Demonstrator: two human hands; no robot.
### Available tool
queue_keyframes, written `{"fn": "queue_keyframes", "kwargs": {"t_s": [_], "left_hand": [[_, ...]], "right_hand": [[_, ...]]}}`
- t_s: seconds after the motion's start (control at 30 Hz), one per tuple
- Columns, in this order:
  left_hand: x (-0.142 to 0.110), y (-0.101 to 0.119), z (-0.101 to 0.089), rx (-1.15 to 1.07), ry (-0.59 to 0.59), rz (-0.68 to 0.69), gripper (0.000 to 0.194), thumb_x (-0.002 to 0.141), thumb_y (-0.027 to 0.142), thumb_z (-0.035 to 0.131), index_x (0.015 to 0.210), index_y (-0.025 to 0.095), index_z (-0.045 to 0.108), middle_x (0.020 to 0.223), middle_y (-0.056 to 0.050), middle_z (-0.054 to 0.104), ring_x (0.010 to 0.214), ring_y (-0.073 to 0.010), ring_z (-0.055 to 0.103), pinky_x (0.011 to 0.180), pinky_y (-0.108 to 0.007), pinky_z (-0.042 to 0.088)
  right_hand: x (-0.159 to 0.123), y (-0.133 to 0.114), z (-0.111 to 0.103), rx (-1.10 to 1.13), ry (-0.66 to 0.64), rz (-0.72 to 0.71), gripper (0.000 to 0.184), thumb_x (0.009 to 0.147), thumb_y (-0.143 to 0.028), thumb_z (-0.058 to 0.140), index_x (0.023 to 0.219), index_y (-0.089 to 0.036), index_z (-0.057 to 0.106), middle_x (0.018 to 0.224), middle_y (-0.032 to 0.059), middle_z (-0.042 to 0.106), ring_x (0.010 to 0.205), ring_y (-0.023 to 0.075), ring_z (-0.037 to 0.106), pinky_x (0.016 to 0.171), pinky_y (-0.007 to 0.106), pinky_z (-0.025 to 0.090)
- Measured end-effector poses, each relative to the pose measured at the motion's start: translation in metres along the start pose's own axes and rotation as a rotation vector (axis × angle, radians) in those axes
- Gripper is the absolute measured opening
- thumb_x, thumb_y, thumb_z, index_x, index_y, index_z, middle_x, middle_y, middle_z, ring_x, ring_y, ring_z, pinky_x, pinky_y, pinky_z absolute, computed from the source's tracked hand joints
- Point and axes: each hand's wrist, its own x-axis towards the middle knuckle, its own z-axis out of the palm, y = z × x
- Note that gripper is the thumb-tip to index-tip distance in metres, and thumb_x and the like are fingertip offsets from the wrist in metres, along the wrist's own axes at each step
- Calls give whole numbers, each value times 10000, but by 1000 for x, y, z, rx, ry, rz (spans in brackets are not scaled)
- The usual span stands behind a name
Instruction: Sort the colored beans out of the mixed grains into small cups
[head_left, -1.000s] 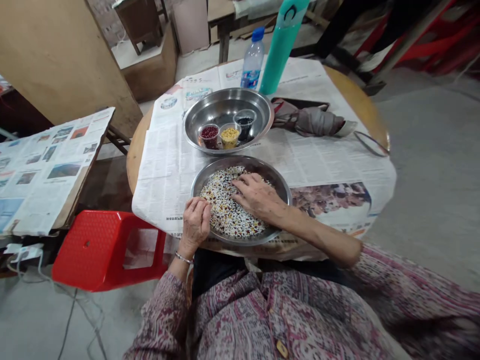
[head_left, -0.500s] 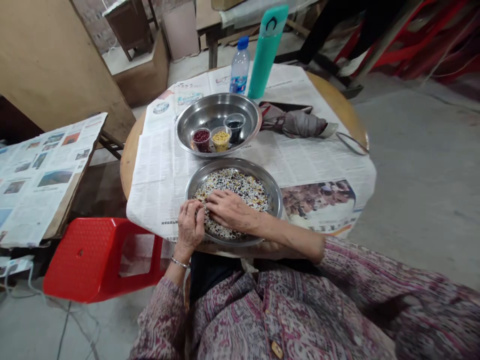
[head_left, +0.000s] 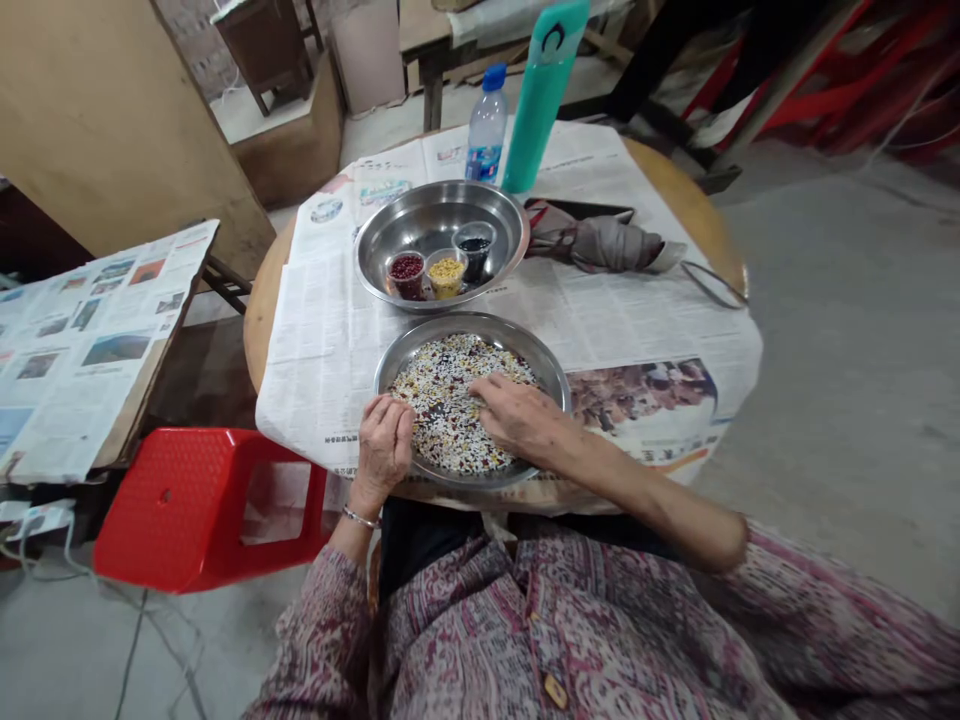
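A shallow steel basin (head_left: pixel 556 378) near the table's front edge holds a spread of mixed beans and grains (head_left: pixel 459 432), white, yellow, dark red and black. At the basin's left rim my left hand (head_left: pixel 385 448) is closed, fingers curled in; what it holds, if anything, is hidden. My right hand (head_left: pixel 521 418) reaches in over the right part of the mix, its bent fingertips drawn together at the grains. Anything between them is too small to make out. Behind stands a deeper steel basin (head_left: pixel 390 208) with cups of red beans (head_left: pixel 407 275), yellow beans (head_left: pixel 446 275) and black beans (head_left: pixel 475 250).
Newspaper (head_left: pixel 315 350) covers the round table. At its back stand a water bottle (head_left: pixel 487 130) and a tall teal bottle (head_left: pixel 544 110). A folded grey umbrella (head_left: pixel 611 243) lies at the right. A red plastic stool (head_left: pixel 176 500) and a newspaper-covered table (head_left: pixel 112 335) are to the left.
My right hand has moved right across the mix, away from my left hand. More of the grains now show between them. My left hand stays at the rim.
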Motion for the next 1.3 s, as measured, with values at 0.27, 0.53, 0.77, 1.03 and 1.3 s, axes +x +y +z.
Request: {"fn": "queue_keyframes", "kwargs": {"t_s": [0.27, 0.53, 0.77, 1.03, 1.3], "left_hand": [[1, 1, 0, 6, 11, 3, 351, 1061, 218, 313, 833, 211, 580, 809, -30, 654, 847, -187, 625, 971, -395, 478], [1, 2, 0, -4, 35, 18, 340, 1060, 215, 329, 824, 211, 573, 805, -29, 645, 840, -185, 619, 948, -373, 482], [1, 0, 0, -19, 28, 25, 334, 1056, 194, 329, 830, 199, 577, 803, -24, 649, 839, -180, 616, 969, -376, 470], [0, -1, -1, 18, 7, 16, 310, 1059, 215, 327, 898, 201, 592, 867, -36, 664, 898, -188, 632, 971, -390, 489], [24, 21, -31, 211, -399, -13, 629, 877, 514, 720, 1359, 205, 459, 1401, -161, 510, 1298, -313, 504, 1062, -486, 487]], "right_hand": [[7, -19, -2, 362, -98, -179, 219, 833, -82, 521, 901, -211, 685, 855, 29, 695, 772, 159, 612, 743, 292, 471], [4, -16, -1, 76, -188, -318, 269, 905, -86, 503, 1028, -203, 712, 1001, 89, 702, 963, 222, 611, 849, 361, 503], [30, -12, 4, -118, 67, -107, 424, 962, -268, 531, 1366, -144, 569, 1425, 201, 535, 1319, 353, 459, 1035, 528, 450], [18, -16, 14, -129, -23, -402, 206, 866, -175, 627, 1046, -212, 719, 1357, 113, 618, 1343, 305, 470, 1134, 587, 329], [-4, 27, -5, -271, 346, -66, 293, 854, -63, 521, 1052, -144, 721, 1199, 157, 681, 1152, 291, 574, 1002, 441, 494]]}}
